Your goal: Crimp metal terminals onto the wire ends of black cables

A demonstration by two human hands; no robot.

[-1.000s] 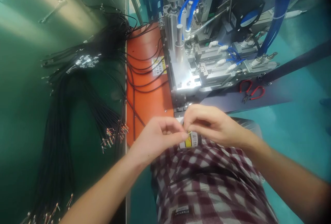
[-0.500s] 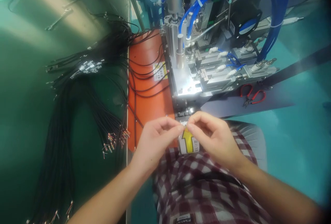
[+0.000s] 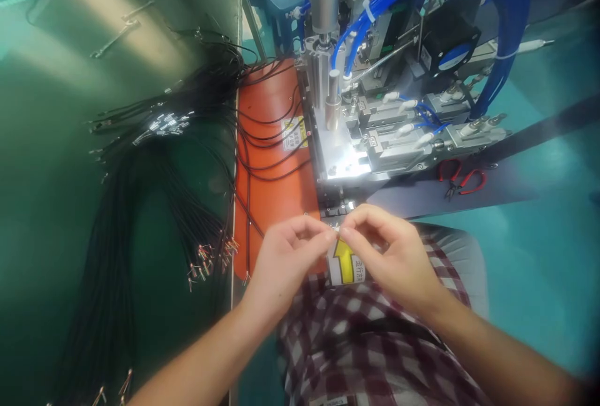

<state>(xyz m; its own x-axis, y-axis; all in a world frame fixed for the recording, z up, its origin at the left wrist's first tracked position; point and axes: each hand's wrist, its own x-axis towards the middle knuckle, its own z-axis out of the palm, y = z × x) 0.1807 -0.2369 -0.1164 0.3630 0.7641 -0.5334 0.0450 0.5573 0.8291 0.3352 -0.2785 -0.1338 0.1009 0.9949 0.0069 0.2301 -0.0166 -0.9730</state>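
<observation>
Left hand (image 3: 281,259) and right hand (image 3: 398,262): fingers meet, pinching tiny part (image 3: 336,230) just in front of machine (image 3: 347,150). Yellow arrow label (image 3: 347,263) at machine's near edge. Black cables (image 3: 154,168) left of machine; red pliers (image 3: 460,180) right.

2 hands (image 3: 281,262) (image 3: 398,256), 1 red pliers (image 3: 462,180)

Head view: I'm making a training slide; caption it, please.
Left hand and right hand pinch a small part before a machine, over a yellow arrow label; black cables left.
</observation>
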